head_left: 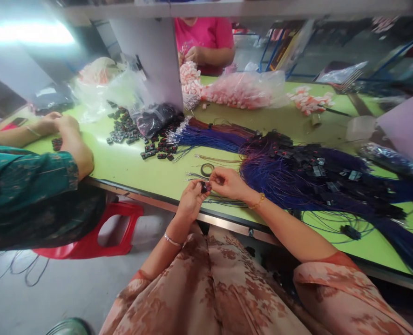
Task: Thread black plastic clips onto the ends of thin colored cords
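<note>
1 garment (pixel 223 288); 2 hands (pixel 190 201) (pixel 231 183) at apparently 1 connector (pixel 204 187).

A worker (pixel 206 279) holds a black connector (pixel 203 187) in the left-hand grip (pixel 191 199), the right-hand grip (pixel 228 184) close against it, at the edge of a green tabletop (pixel 139 172) near a tape roll (pixel 202 169) and heaped blue wires (pixel 262 184). At left, a green-sleeved co-worker (pixel 28 177); across the tabletop, a colleague (pixel 208 35) in pink.
</note>
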Action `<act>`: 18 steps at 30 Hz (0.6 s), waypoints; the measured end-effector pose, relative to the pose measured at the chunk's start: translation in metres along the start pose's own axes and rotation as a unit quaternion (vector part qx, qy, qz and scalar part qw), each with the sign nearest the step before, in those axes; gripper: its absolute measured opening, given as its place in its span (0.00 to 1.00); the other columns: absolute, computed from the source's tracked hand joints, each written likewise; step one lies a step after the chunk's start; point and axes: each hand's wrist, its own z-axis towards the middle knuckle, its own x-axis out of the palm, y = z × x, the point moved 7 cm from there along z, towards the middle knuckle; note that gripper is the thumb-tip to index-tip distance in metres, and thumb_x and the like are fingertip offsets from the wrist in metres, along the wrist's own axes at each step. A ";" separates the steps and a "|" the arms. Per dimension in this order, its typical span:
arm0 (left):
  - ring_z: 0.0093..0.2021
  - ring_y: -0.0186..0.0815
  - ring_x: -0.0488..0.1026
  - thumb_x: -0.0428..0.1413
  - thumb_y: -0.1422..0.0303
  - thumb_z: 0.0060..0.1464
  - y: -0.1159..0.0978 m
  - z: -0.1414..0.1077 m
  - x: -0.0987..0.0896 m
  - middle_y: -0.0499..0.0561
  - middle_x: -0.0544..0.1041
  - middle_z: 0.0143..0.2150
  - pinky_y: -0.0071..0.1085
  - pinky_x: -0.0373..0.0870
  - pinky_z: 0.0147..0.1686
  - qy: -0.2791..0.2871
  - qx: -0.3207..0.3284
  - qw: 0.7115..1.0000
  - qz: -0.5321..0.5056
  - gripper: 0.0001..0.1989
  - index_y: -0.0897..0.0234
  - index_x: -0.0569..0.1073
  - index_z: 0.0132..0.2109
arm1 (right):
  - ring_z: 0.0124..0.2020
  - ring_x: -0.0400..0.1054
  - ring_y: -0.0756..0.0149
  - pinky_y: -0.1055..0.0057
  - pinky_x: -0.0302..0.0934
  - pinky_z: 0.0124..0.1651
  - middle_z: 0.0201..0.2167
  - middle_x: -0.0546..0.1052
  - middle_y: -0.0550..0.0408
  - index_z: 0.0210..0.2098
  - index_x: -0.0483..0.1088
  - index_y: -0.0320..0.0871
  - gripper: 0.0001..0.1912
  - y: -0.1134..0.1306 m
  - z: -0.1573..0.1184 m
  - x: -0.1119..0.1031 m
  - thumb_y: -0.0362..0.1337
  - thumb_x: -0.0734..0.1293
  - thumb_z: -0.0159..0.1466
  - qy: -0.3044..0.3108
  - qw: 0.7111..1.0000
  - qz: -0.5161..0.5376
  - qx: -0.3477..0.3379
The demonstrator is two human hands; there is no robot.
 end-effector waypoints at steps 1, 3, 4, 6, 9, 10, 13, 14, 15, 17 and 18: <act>0.33 0.29 0.74 0.57 0.73 0.56 0.000 0.000 0.000 0.51 0.76 0.34 0.27 0.71 0.37 -0.004 -0.003 1.000 0.000 0.03 0.68 0.70 0.39 | 0.23 0.55 0.74 0.75 0.48 0.27 0.21 0.67 0.61 0.25 0.67 0.41 0.03 0.000 -0.001 0.000 0.34 0.65 0.55 -0.004 1.000 -0.002 -0.005; 0.33 0.29 0.74 0.56 0.73 0.57 0.001 0.001 0.000 0.51 0.76 0.33 0.26 0.71 0.37 -0.010 -0.009 1.000 0.000 0.02 0.67 0.70 0.38 | 0.23 0.55 0.74 0.75 0.48 0.27 0.21 0.66 0.61 0.25 0.66 0.42 0.03 0.001 -0.002 -0.001 0.34 0.64 0.55 -0.005 1.000 -0.007 -0.015; 0.33 0.29 0.74 0.56 0.73 0.57 0.002 0.001 0.000 0.51 0.76 0.33 0.26 0.71 0.37 -0.013 -0.011 1.000 0.001 0.02 0.67 0.70 0.38 | 0.23 0.55 0.74 0.75 0.48 0.28 0.21 0.67 0.61 0.25 0.66 0.42 0.03 0.001 -0.002 -0.001 0.33 0.65 0.55 -0.004 1.000 -0.012 -0.019; 0.33 0.29 0.73 0.56 0.74 0.57 0.002 0.002 -0.001 0.51 0.75 0.33 0.26 0.71 0.36 -0.015 -0.012 1.000 0.003 0.01 0.67 0.70 0.38 | 0.23 0.56 0.73 0.75 0.48 0.28 0.22 0.67 0.60 0.25 0.66 0.42 0.03 0.002 -0.003 -0.001 0.33 0.65 0.55 0.003 0.999 -0.029 -0.025; 0.32 0.28 0.72 0.57 0.73 0.56 0.001 0.002 -0.001 0.50 0.74 0.33 0.26 0.70 0.35 -0.012 -0.008 1.000 0.005 0.03 0.68 0.71 0.37 | 0.25 0.57 0.72 0.74 0.48 0.29 0.23 0.69 0.59 0.26 0.66 0.42 0.03 0.004 -0.004 0.000 0.33 0.65 0.56 0.010 0.997 -0.065 -0.033; 0.32 0.28 0.72 0.58 0.73 0.55 0.001 0.002 -0.001 0.50 0.74 0.33 0.26 0.70 0.35 -0.012 -0.006 1.000 0.006 0.03 0.68 0.71 0.37 | 0.25 0.57 0.72 0.74 0.48 0.30 0.24 0.69 0.58 0.26 0.66 0.42 0.03 0.005 -0.004 0.000 0.33 0.65 0.56 0.011 0.996 -0.076 -0.038; 0.32 0.28 0.71 0.60 0.71 0.53 0.001 0.001 0.000 0.49 0.73 0.33 0.26 0.70 0.36 -0.010 0.004 1.000 0.012 0.06 0.67 0.70 0.36 | 0.27 0.59 0.70 0.73 0.49 0.31 0.26 0.70 0.56 0.27 0.66 0.42 0.04 0.007 -0.005 0.002 0.34 0.65 0.57 0.012 0.993 -0.104 -0.060; 0.33 0.28 0.71 0.61 0.70 0.52 0.001 0.000 0.000 0.48 0.73 0.33 0.27 0.70 0.37 -0.007 0.011 1.000 0.018 0.08 0.67 0.70 0.36 | 0.27 0.59 0.70 0.73 0.49 0.31 0.26 0.70 0.56 0.27 0.66 0.42 0.03 0.008 -0.005 0.003 0.34 0.64 0.58 0.011 0.992 -0.111 -0.068; 0.33 0.28 0.71 0.62 0.69 0.51 0.000 -0.001 0.001 0.48 0.72 0.33 0.27 0.70 0.38 -0.004 0.019 0.999 0.027 0.09 0.67 0.70 0.36 | 0.28 0.60 0.69 0.73 0.49 0.32 0.26 0.70 0.56 0.27 0.66 0.42 0.03 0.009 -0.006 0.004 0.33 0.64 0.58 0.010 0.990 -0.117 -0.075; 0.34 0.29 0.71 0.64 0.66 0.49 0.001 -0.002 0.003 0.48 0.72 0.34 0.28 0.70 0.39 -0.001 0.038 0.998 0.055 0.12 0.66 0.70 0.36 | 0.28 0.59 0.69 0.73 0.49 0.32 0.26 0.70 0.55 0.27 0.66 0.42 0.04 0.010 -0.007 0.007 0.32 0.63 0.58 0.013 0.988 -0.133 -0.084; 0.34 0.29 0.71 0.64 0.65 0.48 0.001 -0.003 0.004 0.47 0.72 0.34 0.29 0.70 0.39 -0.003 0.045 0.997 0.070 0.13 0.66 0.70 0.37 | 0.27 0.59 0.69 0.72 0.49 0.31 0.26 0.70 0.55 0.27 0.66 0.42 0.04 0.010 -0.007 0.009 0.32 0.63 0.58 0.017 0.986 -0.142 -0.085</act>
